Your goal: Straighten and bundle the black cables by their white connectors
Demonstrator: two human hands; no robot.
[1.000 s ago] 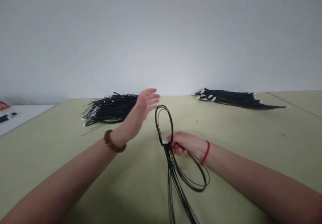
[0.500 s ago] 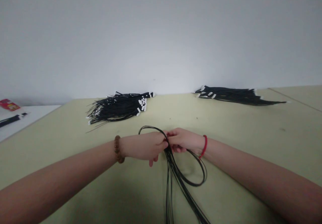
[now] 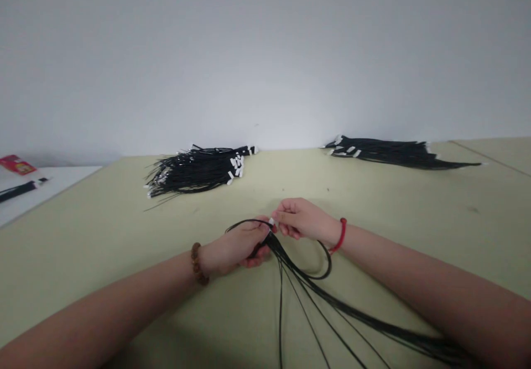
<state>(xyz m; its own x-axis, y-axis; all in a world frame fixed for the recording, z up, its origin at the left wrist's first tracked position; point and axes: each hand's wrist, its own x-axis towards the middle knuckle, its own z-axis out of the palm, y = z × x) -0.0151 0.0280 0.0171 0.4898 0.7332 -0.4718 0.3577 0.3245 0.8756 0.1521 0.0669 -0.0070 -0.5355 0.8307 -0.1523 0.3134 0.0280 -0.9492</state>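
Around a bundle of thin black cables (image 3: pixel 305 281) my left hand (image 3: pixel 244 243) is closed near the middle of the table. Loops of cable stick out on both sides of the grip, and the long strands trail down to the lower right, under my right forearm. A small white piece (image 3: pixel 271 222), perhaps a tag or connector, shows at the gathered point. My right hand (image 3: pixel 301 218) pinches at this white piece with thumb and forefinger; its other fingers are curled.
On the pale yellow table (image 3: pixel 199 313), a pile of black cables with white tags (image 3: pixel 199 171) lies at the back left. Another cable pile (image 3: pixel 385 152) lies back right, against the wall (image 3: pixel 265 53). A red packet (image 3: pixel 17 164) is on a white surface far left.
My hands have drawn slightly apart, and the left has turned so its thumb lies on top. The white piece has come into view. The trailing strands have swung right and spread.
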